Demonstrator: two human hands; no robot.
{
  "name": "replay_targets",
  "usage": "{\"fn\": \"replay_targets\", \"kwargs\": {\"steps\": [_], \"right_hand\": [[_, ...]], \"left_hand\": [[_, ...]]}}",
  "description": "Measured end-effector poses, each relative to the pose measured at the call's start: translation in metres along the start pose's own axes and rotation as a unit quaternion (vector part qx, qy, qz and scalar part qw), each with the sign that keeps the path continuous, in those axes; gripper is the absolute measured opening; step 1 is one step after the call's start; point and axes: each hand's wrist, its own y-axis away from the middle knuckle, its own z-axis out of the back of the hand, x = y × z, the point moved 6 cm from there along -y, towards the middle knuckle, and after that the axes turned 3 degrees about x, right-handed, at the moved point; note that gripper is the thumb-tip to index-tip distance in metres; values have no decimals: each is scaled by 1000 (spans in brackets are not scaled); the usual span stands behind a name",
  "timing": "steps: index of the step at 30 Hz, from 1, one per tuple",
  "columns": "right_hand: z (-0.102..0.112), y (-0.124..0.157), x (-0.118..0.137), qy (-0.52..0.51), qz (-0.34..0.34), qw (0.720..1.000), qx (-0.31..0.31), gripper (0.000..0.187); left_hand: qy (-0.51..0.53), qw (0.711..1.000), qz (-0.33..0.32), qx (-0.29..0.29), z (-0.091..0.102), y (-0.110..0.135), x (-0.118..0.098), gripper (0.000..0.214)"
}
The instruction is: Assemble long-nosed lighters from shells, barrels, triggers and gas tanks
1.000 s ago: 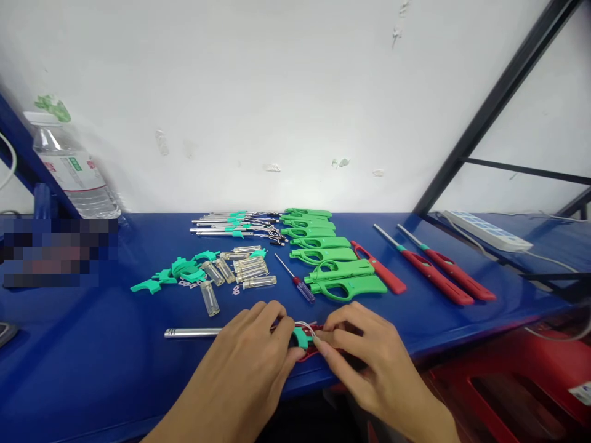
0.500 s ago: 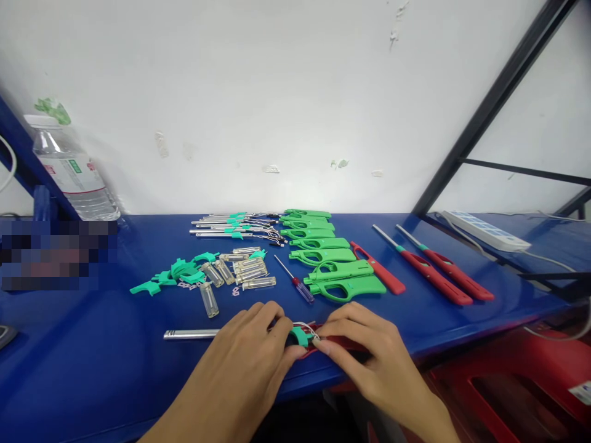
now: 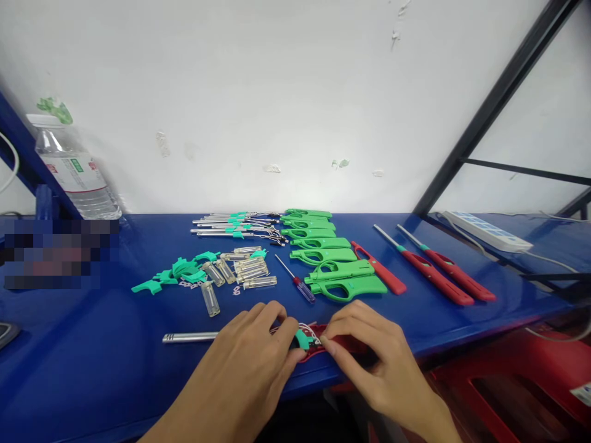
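Observation:
At the table's front edge lies an open red lighter shell (image 3: pixel 349 342), with a teal trigger (image 3: pixel 303 339) and looping white wires (image 3: pixel 308 327) inside it. My left hand (image 3: pixel 252 357) is closed over the shell, thumb and fingers pressing at the trigger. A silver metal tube (image 3: pixel 189 337) sticks out leftward from beneath that hand. Fingertips of my right hand (image 3: pixel 383 351) are pinched together just right of the trigger, by the wire ends. Whatever sits between them is too small to name. Both palms cover much of the shell.
Beyond my hands lie teal triggers (image 3: pixel 184 269), clear fuel tanks (image 3: pixel 250 268), a screwdriver (image 3: pixel 302 287), and green lighter shells (image 3: pixel 346 286). Metal tubes with wires (image 3: pixel 221 233) sit farther back. Two red lighters (image 3: pixel 436 277) and a power strip (image 3: pixel 484 231) are rightward; a bottle (image 3: pixel 76 175) stands left.
My right fingertips have shifted slightly right, baring more of the red shell and wires beside the trigger. My left hand stays almost in place.

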Motion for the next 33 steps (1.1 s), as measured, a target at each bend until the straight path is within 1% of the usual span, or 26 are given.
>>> {"fn": "replay_targets", "kwargs": {"steps": [3, 6, 8, 10, 17, 21, 26, 29, 31, 33], "right_hand": [[0, 0, 0, 1, 0, 1000, 2, 14], [0, -1, 0, -3, 1, 1000, 1, 14], [0, -1, 0, -9, 2, 1000, -2, 14], [0, -1, 1, -12, 5, 1000, -5, 15], [-2, -2, -1, -6, 2, 1000, 6, 17], [-2, 0, -1, -7, -1, 1000, 3, 15], [1, 0, 0, -5, 4, 1000, -16, 12], [4, -1, -2, 12, -8, 999, -43, 12], [4, -1, -5, 23, -21, 999, -41, 16], [1, -1, -7, 27, -35, 999, -27, 23]], "left_hand": [[21, 1000, 9, -9, 0, 1, 3, 35], [19, 999, -16, -39, -1, 2, 2, 40], [13, 997, -29, -64, -1, 3, 2, 37], [12, 997, -34, -74, -2, 3, 2, 34], [19, 997, -30, -74, -5, 4, 4, 34], [16, 997, -34, -64, -4, 2, 5, 38], [-32, 995, -11, -92, 3, 5, 13, 42], [-32, 997, 12, -64, 3, 8, 19, 33], [-22, 998, 23, -47, 1, 9, 23, 29], [-14, 999, 24, -46, 0, 9, 25, 29]]}}
